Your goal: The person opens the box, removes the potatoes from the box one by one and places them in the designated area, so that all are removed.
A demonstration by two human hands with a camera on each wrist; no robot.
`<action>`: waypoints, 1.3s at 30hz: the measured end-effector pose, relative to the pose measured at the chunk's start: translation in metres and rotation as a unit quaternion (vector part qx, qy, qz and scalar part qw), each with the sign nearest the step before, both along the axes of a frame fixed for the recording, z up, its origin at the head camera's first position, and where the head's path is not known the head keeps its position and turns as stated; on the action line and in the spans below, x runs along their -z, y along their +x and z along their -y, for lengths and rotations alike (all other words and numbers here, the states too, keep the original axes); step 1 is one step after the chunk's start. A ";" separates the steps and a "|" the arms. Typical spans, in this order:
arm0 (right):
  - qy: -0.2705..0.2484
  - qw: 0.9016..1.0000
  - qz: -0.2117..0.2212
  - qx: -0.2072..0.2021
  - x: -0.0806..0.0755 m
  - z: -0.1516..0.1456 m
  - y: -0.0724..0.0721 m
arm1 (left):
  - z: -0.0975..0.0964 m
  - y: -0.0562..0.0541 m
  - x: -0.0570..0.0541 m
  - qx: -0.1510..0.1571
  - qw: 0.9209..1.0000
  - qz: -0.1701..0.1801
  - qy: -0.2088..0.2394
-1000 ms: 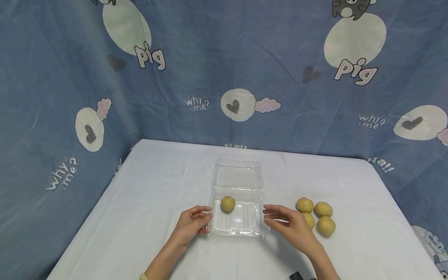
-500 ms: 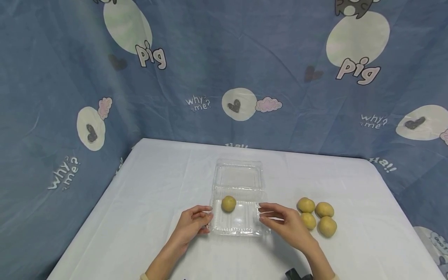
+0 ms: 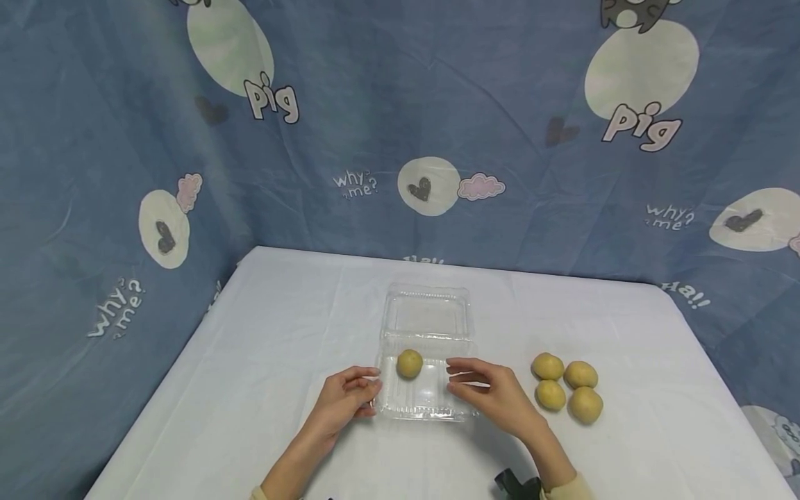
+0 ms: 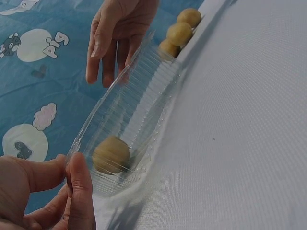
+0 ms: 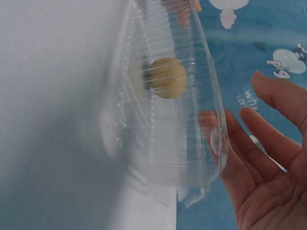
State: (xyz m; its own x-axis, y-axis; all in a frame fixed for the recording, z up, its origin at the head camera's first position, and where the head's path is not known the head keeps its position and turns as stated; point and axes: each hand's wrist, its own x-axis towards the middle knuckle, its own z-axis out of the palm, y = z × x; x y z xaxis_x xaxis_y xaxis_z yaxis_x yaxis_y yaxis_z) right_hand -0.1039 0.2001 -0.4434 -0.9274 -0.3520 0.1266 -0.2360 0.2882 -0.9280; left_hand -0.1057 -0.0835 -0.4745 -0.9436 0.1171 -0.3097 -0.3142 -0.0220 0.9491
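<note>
An open clear plastic clamshell box (image 3: pixel 426 411) lies on the table, its lid (image 3: pixel 427 316) folded back away from me. One round, yellow-brown ball (image 3: pixel 409 364), like a small potato, sits in the left back part of its base. My left hand (image 3: pixel 342 401) pinches the box's left rim between thumb and finger, as the left wrist view (image 4: pixel 72 191) confirms. Over the right side of the base hovers my right hand (image 3: pixel 490 392), fingers loosely bent with nothing between them. In the right wrist view its fingers (image 5: pixel 266 143) are spread beside the clear wall.
Several similar yellow-brown balls (image 3: pixel 551 395) lie grouped on the white-covered table (image 3: pixel 281 312), right of the box. A black device (image 3: pixel 519 485) is at the right wrist. Blue printed cloth (image 3: pixel 350 132) hangs behind and to the left.
My right hand has moved left, from beside the box's right edge to over its base. My left hand keeps its grip on the rim, and the ball stays in place.
</note>
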 end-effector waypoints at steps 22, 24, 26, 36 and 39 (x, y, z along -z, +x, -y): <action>0.018 1.000 -0.021 0.000 0.006 0.025 -0.015 | -0.001 -0.001 0.000 0.001 1.000 -0.005 0.001; 0.026 0.999 -0.024 0.005 0.007 0.028 -0.017 | -0.001 -0.001 0.000 0.002 1.000 -0.006 0.002; 0.034 0.999 -0.028 0.008 0.008 0.030 -0.019 | -0.001 -0.001 -0.001 0.004 1.000 -0.009 0.003; 0.093 0.994 -0.038 0.037 0.012 0.044 -0.027 | 0.000 0.001 -0.001 0.004 1.000 -0.004 0.005; 0.098 0.994 -0.031 0.038 0.013 0.047 -0.028 | 0.000 0.001 0.000 0.004 1.000 -0.003 0.007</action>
State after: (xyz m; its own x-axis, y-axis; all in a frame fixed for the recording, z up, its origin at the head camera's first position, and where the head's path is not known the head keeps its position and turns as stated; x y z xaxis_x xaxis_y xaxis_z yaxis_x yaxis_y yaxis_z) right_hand -0.1320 0.1527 -0.4563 -0.9447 -0.3051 0.1201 -0.2618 0.4813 -0.8366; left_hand -0.1048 -0.0834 -0.4744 -0.9443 0.1292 -0.3026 -0.3090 -0.0326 0.9505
